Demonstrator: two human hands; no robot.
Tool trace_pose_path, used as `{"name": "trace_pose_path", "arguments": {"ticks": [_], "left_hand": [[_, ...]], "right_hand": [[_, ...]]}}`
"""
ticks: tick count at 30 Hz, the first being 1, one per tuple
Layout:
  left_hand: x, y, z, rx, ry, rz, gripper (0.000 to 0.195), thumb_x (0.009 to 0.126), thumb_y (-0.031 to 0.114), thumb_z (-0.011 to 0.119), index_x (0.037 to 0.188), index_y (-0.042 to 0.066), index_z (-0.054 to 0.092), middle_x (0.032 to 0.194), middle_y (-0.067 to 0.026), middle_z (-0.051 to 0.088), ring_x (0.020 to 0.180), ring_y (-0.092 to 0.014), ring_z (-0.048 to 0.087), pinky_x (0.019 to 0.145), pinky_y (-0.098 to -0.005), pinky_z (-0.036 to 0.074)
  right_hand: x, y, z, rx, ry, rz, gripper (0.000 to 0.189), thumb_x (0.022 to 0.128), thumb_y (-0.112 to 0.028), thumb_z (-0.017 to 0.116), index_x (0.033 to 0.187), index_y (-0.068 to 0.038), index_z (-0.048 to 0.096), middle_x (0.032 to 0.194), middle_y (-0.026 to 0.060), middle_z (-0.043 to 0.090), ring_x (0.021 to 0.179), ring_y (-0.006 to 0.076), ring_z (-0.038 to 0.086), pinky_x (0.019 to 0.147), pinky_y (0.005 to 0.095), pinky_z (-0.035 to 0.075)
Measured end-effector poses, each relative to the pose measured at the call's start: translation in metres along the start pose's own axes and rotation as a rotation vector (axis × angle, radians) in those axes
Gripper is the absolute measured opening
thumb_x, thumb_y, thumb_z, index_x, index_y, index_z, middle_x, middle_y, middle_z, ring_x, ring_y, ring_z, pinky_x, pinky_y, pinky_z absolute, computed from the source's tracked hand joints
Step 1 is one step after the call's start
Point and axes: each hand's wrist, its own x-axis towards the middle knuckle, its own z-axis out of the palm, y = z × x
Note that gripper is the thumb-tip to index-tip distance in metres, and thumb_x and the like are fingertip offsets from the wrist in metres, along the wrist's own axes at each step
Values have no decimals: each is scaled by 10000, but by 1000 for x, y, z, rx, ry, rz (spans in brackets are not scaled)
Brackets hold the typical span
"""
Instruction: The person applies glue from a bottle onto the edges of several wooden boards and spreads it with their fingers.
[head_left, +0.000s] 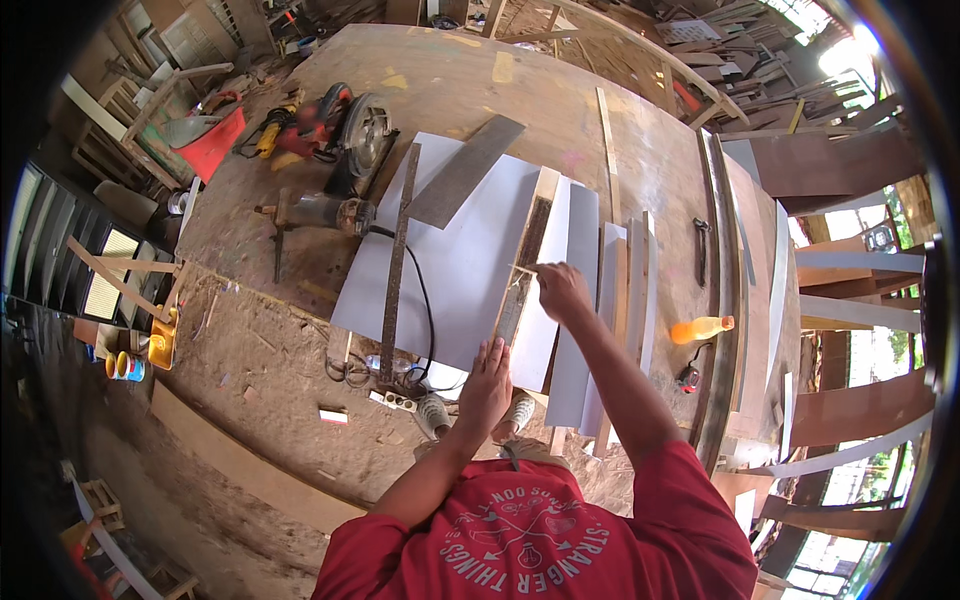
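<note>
My left hand (486, 384) lies with its fingers together on the near end of a long narrow board (531, 232) with a dark strip along it. Farther up that board, my right hand (559, 289) is closed around a thin pale pointed thing, whose tip reaches over the strip; its kind cannot be told. Under the board are white laminated panels (457, 277). A grey flat strip (469, 172) lies across the panel, and a dark narrow bar (399, 262) runs along its left part. A black cable (426, 300) crosses the panel.
On the wooden worktable (555, 90) a circular saw (360, 135) and a power tool with a side handle (319, 214) lie left. Narrow strips (621, 300), an orange bottle (701, 330), a tape measure (689, 378), a wrench (701, 251) and a long metal rail (724, 300) lie right.
</note>
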Motion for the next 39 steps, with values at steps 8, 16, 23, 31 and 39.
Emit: {"name": "trace_pose_path", "arguments": {"ticks": [8,16,23,31,39], "left_hand": [[-1,-4,5,-16,-9,5,500,1021,136,588,1468,-78,524,1579,-250,475,1465,-464,457,1221,-494,423],[0,-4,5,134,-52,34,516,1022,200,588,1456,-81,569,1581,-243,497,1494,-420,434,1251,-452,382],[3,-3,4,114,-39,45,524,1029,204,582,1462,-90,551,1590,-251,477,1488,-428,434,1251,-461,382],[3,-3,0,44,-13,31,531,1015,161,612,1463,-101,498,1547,-268,492,1444,-467,473,1228,-473,424],[4,-2,2,91,-46,22,527,1031,196,577,1474,-87,544,1575,-241,500,1466,-426,457,1253,-450,376]], "right_hand": [[-18,-18,-1,-80,-322,-27,486,923,-23,535,1325,-212,731,1174,109,767,1122,324,697,994,470,542],[-69,-39,1,31,-338,-74,370,878,-36,575,1203,-107,736,1043,139,767,1037,346,706,911,492,551],[-15,-9,-8,140,-20,125,336,973,-73,564,1243,-122,759,1096,160,775,1076,369,692,950,487,539],[-35,-8,3,44,-42,28,380,963,-36,545,1249,-163,761,1167,83,780,1125,303,694,1003,455,514],[12,-10,-14,-37,-138,134,423,921,-14,539,1251,-170,753,1118,109,781,1104,318,706,1011,459,540]]}}
